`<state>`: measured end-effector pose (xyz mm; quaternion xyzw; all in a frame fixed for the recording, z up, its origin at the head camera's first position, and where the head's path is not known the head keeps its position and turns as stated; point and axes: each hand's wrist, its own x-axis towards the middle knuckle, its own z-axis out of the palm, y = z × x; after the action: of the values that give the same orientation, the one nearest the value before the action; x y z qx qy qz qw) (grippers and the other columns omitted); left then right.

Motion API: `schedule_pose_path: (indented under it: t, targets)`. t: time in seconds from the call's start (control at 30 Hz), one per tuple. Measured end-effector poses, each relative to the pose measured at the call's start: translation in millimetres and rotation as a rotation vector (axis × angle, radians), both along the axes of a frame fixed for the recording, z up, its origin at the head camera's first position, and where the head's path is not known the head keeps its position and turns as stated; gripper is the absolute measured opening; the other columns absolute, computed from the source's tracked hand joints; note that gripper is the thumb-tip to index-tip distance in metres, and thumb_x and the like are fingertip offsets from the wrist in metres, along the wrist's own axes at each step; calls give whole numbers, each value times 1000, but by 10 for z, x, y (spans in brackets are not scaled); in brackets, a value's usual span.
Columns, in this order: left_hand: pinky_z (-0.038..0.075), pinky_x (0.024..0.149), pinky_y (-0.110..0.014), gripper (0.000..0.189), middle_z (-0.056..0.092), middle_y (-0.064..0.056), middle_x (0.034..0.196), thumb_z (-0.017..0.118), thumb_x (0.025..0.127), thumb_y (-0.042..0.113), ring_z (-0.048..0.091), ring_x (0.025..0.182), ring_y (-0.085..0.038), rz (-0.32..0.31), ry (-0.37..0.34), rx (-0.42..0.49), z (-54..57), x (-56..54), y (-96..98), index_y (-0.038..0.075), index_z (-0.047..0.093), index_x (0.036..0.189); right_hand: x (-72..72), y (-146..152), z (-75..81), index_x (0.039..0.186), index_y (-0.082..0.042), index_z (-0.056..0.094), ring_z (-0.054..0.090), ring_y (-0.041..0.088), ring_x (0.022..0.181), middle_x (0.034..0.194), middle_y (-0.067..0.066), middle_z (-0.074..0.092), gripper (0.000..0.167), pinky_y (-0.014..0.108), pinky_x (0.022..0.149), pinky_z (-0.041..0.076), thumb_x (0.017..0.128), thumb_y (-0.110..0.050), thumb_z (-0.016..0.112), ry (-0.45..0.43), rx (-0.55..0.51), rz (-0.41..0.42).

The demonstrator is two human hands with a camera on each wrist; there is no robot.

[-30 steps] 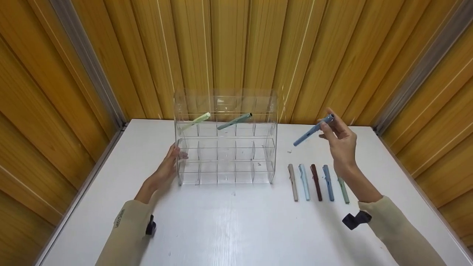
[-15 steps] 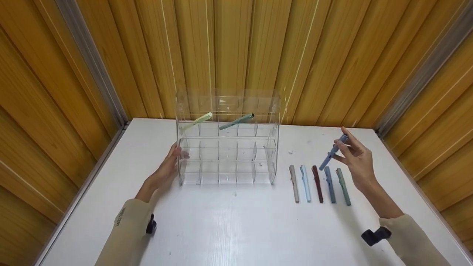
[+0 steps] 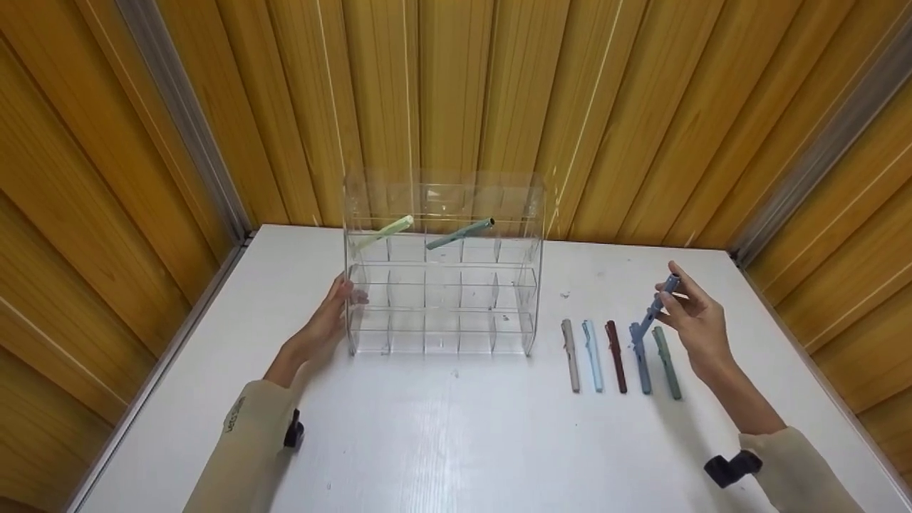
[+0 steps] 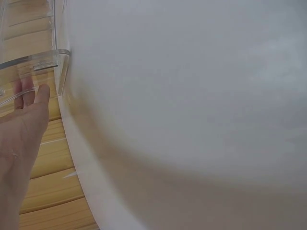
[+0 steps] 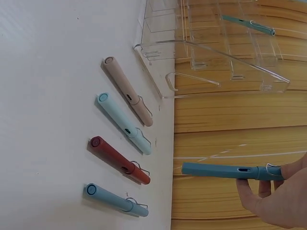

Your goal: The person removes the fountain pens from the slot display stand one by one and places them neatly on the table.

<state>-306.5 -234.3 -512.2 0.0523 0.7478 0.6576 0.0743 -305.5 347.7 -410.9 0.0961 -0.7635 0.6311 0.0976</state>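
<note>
My left hand (image 3: 318,328) holds the left side panel of a clear acrylic pen rack (image 3: 442,265), thumb outside and some fingers showing through the plastic. Two pens lean in the rack's top tier: a pale green pen (image 3: 387,230) and a dark green pen (image 3: 462,234). On the right, my right hand (image 3: 702,331) pinches a blue pen (image 5: 216,170) near its clip end, tilted above the table. In the head view its lower tip overlaps another blue pen (image 3: 643,367) lying in the row; contact cannot be told.
Left of that lying blue pen are a beige pen (image 3: 571,356), a light blue pen (image 3: 593,356) and a dark red pen (image 3: 617,358). A green pen (image 3: 668,363) lies at the row's right end. Yellow wood-look walls (image 3: 456,85) enclose the white table (image 3: 427,442).
My right hand has moved right and down with the blue pen, from beyond the row to just over it. My left hand stays on the rack. The head view has shifted slightly.
</note>
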Motion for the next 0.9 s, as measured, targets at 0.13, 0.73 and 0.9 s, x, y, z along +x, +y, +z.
schedule_pose_path:
  t: [0.13,0.73,0.9]
  targets:
    - [-5,128,-66,81,16,-24,171,21,108,65,-6,163,-41,7,-13,-15,-4,3,31,23,-13,168,18,73,-22,164,-3,30,66,-8,104,112,-20,64,61,13,87,57,108,-4,54,11,55,-25]
    - [-2,130,-62,75,29,-26,161,19,111,59,3,163,-39,-9,-2,31,75,-35,23,23,-14,168,70,432,-144,153,-5,49,65,-11,90,99,-29,62,49,10,80,56,108,-22,61,-200,229,-215]
    - [0,130,-63,74,25,-26,162,20,111,61,8,161,-39,-19,-13,43,42,2,22,27,-13,168,21,551,-247,153,1,47,60,-11,86,111,-7,68,51,11,77,54,107,-16,59,-279,382,-223]
